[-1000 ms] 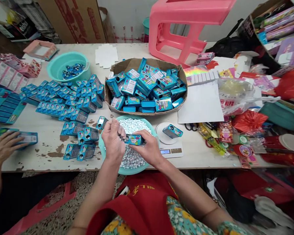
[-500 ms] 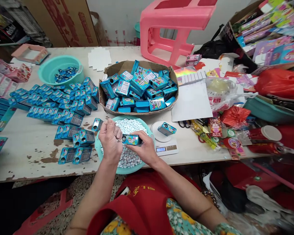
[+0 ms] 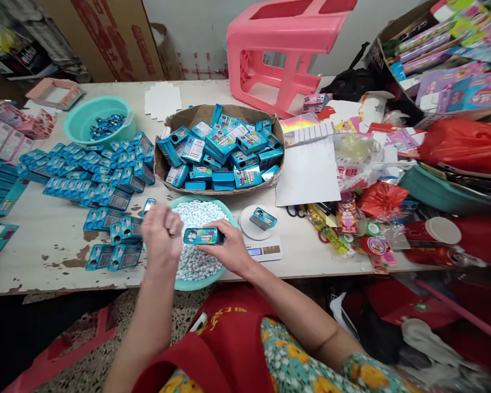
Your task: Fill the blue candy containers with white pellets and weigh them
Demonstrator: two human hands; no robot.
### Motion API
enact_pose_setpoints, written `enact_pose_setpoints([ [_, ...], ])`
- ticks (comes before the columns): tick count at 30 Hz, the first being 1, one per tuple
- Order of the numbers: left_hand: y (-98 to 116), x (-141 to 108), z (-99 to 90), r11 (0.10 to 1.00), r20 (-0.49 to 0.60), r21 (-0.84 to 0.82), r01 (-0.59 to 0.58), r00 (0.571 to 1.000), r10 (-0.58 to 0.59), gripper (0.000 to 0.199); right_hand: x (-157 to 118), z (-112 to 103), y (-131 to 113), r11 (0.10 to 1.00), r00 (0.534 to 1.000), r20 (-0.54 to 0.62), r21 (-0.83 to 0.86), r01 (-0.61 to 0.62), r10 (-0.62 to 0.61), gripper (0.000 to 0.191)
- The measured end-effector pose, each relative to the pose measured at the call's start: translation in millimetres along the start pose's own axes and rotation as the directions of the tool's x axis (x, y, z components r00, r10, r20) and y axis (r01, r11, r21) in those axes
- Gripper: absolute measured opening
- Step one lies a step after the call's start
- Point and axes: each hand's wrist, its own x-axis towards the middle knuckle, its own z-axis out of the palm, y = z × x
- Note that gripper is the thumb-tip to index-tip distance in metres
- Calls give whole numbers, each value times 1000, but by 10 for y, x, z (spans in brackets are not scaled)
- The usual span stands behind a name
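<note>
My right hand (image 3: 231, 251) grips a small blue candy tin (image 3: 203, 236) by one end, over a teal bowl (image 3: 196, 285) of white candies (image 3: 200, 266). White candies show in the round opening at the tin's left end. Left of the tin, my left hand (image 3: 160, 233) is closed in a fist above the bowl's left side; whatever it may hold is hidden. Beside the bowl, another tin (image 3: 263, 218) rests tilted on a white digital scale (image 3: 270, 250). One more tin (image 3: 148, 207) is partly covered by my left hand.
Behind the bowl stands a cut-down cardboard box (image 3: 167, 183) heaped with blue tins. Rows of tins (image 3: 71, 185) fill the table's left side, near a teal basin (image 3: 125, 128) of small shiny blue pieces. A pink stool (image 3: 237, 60), scissors (image 3: 297, 212) and packaging lie further off.
My left fist has moved left, away from the tin. The tin in my right hand now shows its opening with candies in it. The whole view has shifted slightly.
</note>
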Motion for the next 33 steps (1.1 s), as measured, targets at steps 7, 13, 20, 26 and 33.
enact_pose_setpoints([
  [7, -338, 329, -460, 885, -191, 163, 437, 894, -406, 12, -285, -1357, 131, 991, 937, -323, 54, -120, 131, 42],
  [13, -703, 95, -324, 559, 68, 807, 193, 909, -412, 21, -777, -2274, 736, 928, 784, -602, -186, -322, 151, 46],
  [20, -1204, 13, 596, 138, 477, 869, -474, 732, -487, 15, -1183, -2269, 1063, 894, 677, -654, -1, -448, 338, 52],
  [26, -1675, 13, 985, -4, 626, 715, -699, 643, -442, 24, -1291, -2268, 1080, 896, 695, -614, 46, -441, 374, 47],
  [33, -1860, 33, 1029, -22, 673, 660, -751, 603, -429, 29, -1518, -2431, 1292, 883, 645, -644, 103, -458, 410, 52],
])
